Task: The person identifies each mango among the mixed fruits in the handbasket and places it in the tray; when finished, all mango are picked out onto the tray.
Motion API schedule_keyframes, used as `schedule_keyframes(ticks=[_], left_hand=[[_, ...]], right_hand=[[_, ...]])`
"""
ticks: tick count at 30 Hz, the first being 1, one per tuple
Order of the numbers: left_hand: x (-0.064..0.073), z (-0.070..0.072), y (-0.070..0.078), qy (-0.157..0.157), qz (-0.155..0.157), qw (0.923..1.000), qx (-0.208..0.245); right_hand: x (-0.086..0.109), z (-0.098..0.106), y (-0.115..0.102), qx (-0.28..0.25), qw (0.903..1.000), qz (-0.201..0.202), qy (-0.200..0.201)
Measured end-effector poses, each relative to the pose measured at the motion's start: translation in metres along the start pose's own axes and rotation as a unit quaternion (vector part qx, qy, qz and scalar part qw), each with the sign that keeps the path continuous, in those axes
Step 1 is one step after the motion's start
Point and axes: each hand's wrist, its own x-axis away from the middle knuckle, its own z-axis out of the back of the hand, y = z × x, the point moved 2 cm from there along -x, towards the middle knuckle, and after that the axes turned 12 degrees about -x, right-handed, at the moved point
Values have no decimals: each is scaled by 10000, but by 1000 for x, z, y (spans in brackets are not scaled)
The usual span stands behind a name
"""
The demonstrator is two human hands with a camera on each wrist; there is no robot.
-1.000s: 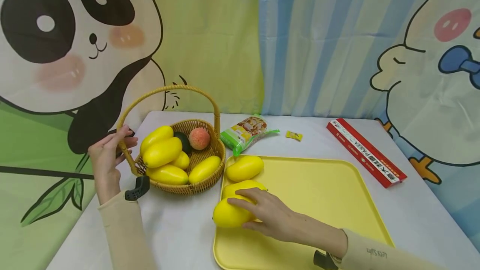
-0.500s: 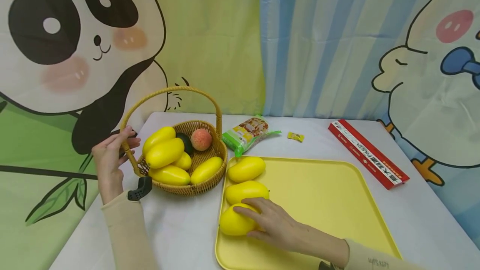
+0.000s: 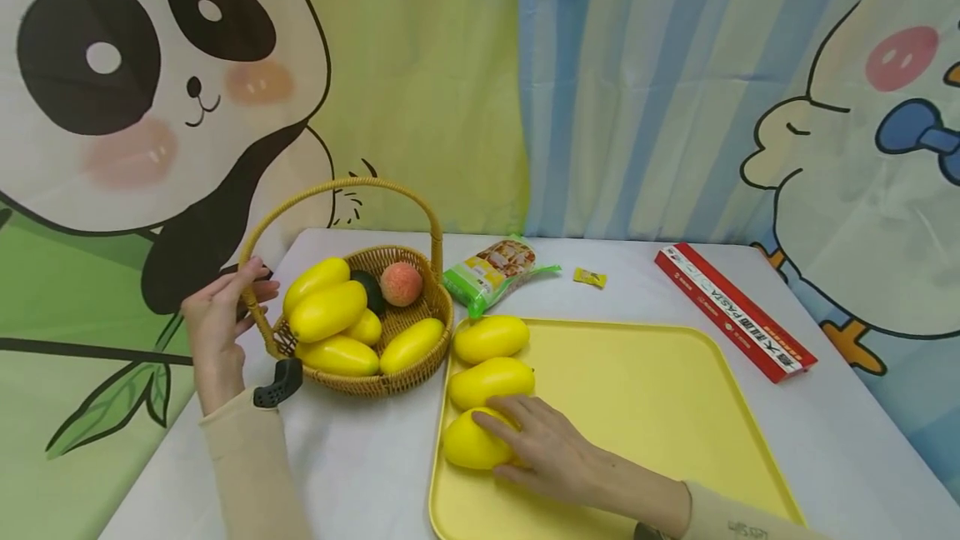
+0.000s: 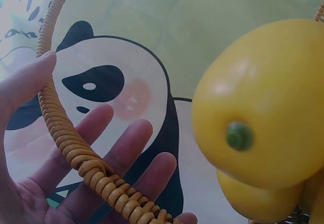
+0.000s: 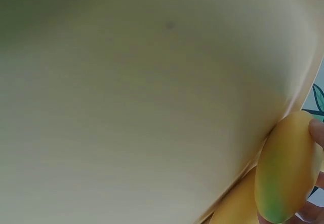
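The right hand (image 3: 551, 450) is drawing the nearest mango (image 3: 467, 445) inward from over the tray's (image 3: 637, 407) left rim; it is now sitting inside that edge, while the middle mango (image 3: 486, 382) is showing more of its near side.

Free room spans the far right of the yellow rectangular tray (image 3: 652, 398); three yellow oval fruits (image 3: 491, 382) obstruct its left edge, a round tan wicker basket (image 3: 367, 384) the way further left.

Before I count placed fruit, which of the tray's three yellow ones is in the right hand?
The front yellow fruit, closest to the person: the right hand grips it, while the middle fruit and far fruit lie behind it, ungripped.
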Motion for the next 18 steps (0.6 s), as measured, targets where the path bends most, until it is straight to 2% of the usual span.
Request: schedule_keyframes(ticks=[5,14,18], left_hand=[[-1,1,-1,-1,-42,10000,-1],[-1,1,-1,24,-13,10000,19],[-2,1,-1,28,-31,10000,46]], right_hand=[[-2,1,1,-79,9999,-44,72],[-6,2,2,-64,9992,278,276],[-21,13,2,-115,9995,291,78]])
